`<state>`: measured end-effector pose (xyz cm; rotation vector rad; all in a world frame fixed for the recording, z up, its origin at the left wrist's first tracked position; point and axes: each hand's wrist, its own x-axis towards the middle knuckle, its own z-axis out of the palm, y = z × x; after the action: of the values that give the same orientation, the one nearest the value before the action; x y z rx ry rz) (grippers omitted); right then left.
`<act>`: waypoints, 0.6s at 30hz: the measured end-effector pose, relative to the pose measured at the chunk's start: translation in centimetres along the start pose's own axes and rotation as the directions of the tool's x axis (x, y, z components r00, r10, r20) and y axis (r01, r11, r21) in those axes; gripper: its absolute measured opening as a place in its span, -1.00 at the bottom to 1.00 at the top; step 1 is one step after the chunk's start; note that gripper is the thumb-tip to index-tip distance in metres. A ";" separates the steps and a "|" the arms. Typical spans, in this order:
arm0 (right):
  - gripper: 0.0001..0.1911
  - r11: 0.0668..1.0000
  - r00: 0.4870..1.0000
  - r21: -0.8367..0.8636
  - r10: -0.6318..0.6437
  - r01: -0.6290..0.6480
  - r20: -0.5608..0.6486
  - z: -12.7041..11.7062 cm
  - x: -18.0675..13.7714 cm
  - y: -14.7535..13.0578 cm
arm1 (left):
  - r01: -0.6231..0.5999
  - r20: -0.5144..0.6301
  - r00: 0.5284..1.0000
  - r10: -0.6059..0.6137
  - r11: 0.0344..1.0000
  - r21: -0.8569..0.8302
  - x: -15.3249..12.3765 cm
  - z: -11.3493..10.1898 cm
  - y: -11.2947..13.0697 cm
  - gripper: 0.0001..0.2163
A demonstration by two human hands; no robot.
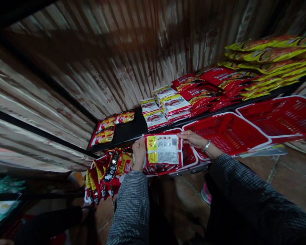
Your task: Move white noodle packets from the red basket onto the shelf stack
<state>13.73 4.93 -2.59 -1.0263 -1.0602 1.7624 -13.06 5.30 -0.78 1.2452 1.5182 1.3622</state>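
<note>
Between my two hands is a white, red and yellow food packet [163, 151], its printed back with a barcode turned up towards me. My left hand [139, 153] grips its left edge, fingers closed. At the upper right corner my right hand [193, 139] pinches it, a bracelet on the wrist. The packet is held above a red basket [192, 158], which it partly covers. Just beyond it, similar white and red packets [174, 102] lie in small stacks on a black shelf [134, 130].
Red and yellow packets [105, 131] lie at the shelf's left end. Red packets [201, 86] and yellow-edged packets [272, 58] are piled rightwards. More red baskets [224, 131] stand along the shelf front. A basket of red-black packets [114, 170] is at left. Another person's dark sleeve [53, 217] shows lower left.
</note>
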 end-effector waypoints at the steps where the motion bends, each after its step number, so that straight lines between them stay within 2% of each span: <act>1: -0.71 1.000 1.000 0.001 -0.002 0.002 -0.011 0.2 0.0 0.0 | -0.011 0.000 1.000 0.011 1.000 0.008 0.0 0.0 -0.1 -0.67; 5: -0.73 1.000 0.999 0.025 -0.007 0.008 -0.040 0.8 0.0 -0.2 | -0.006 0.005 1.000 0.006 1.000 -0.022 -0.1 0.3 -0.2 -0.66; 10: -0.77 0.998 0.998 0.064 -0.022 0.026 -0.055 1.3 -0.1 0.3 | 0.119 0.017 0.993 -0.118 0.967 -0.225 -0.5 0.6 -0.2 -0.63; 14: -0.64 0.998 0.998 0.034 -0.054 0.056 -0.035 2.0 0.2 1.9 | 0.182 0.006 0.981 -0.192 0.919 -0.350 -0.5 0.8 0.0 -0.63; 16: -0.59 0.994 0.990 -0.021 -0.105 0.104 -0.091 2.3 0.6 2.6 | 0.237 0.015 0.968 -0.252 0.886 -0.398 -0.6 1.0 0.3 -0.64; 18: -0.58 0.981 0.966 -0.111 -0.180 0.161 -0.187 2.3 1.0 2.9 | 0.334 0.087 0.939 -0.332 0.823 -0.460 -0.9 1.3 0.7 -0.63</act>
<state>10.59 4.30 -4.78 -1.1082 -1.0811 1.4526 -11.43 4.74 -0.34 0.6409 1.2260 1.3753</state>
